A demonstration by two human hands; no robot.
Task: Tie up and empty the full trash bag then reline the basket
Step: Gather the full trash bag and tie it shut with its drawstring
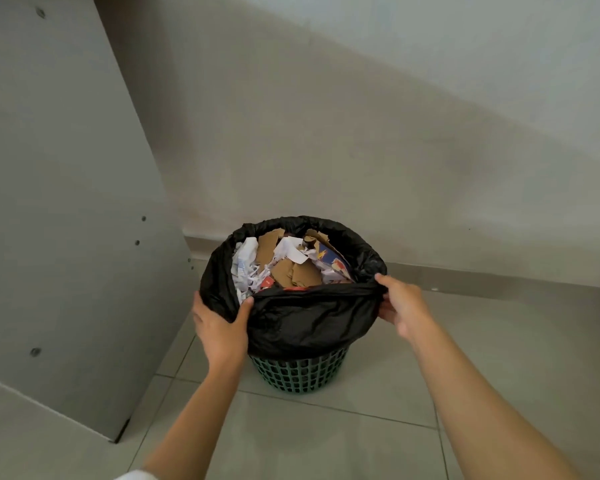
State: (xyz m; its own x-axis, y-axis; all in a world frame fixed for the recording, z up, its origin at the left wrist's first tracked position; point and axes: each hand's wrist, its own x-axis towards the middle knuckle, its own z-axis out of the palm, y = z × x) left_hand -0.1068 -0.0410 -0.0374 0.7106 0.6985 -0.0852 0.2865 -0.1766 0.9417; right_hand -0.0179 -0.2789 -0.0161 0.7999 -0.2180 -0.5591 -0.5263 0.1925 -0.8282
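Grips near-left rim of black trash bag (pixel 309 320) with left hand (pixel 219 323), thumb over the front, fingers behind. Pinches bunched near-right rim with right hand (pixel 400 306). Bag sits in green mesh basket (pixel 298 374) on grey tiled floor (pixel 326 445), mouth open, full of torn cardboard and crumpled paper (pixel 291 268). Left: grey panel (pixel 49 237). Far: plain wall (pixel 361 150), close behind basket.
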